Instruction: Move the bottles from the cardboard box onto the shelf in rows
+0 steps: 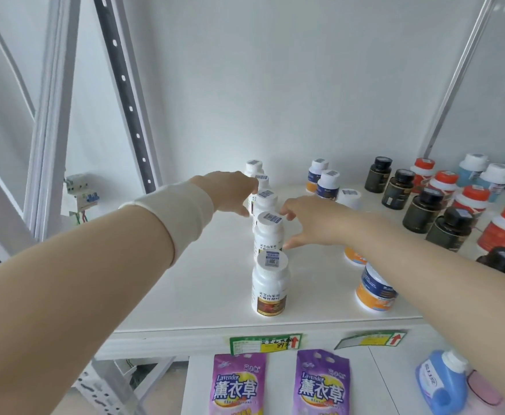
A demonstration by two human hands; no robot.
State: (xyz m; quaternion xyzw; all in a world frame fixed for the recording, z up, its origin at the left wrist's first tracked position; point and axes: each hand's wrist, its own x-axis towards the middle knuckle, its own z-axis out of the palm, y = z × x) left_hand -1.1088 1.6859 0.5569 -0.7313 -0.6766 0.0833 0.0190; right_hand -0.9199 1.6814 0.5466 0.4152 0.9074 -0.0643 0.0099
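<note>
A row of white bottles runs front to back on the white shelf (pixel 215 283), from the nearest one (pixel 270 286) to the farthest (pixel 254 167). My left hand (pixel 230 190) reaches in from the left, fingers spread beside the middle bottle (pixel 265 202). My right hand (pixel 314 223) flanks the same row from the right, fingers apart, thumb close to the second bottle (pixel 268 233). Neither hand holds a bottle. A second row of blue-and-orange labelled bottles (pixel 375 290) lies partly under my right forearm. The cardboard box is out of view.
Rows of dark bottles (pixel 426 209), red-capped bottles (pixel 469 202) and pale blue bottles (pixel 472 169) fill the shelf's right side. Below the shelf edge stand two purple lavender bags (pixel 239 384) and a blue jug (pixel 441 381). A perforated shelf post (pixel 122 85) rises at left.
</note>
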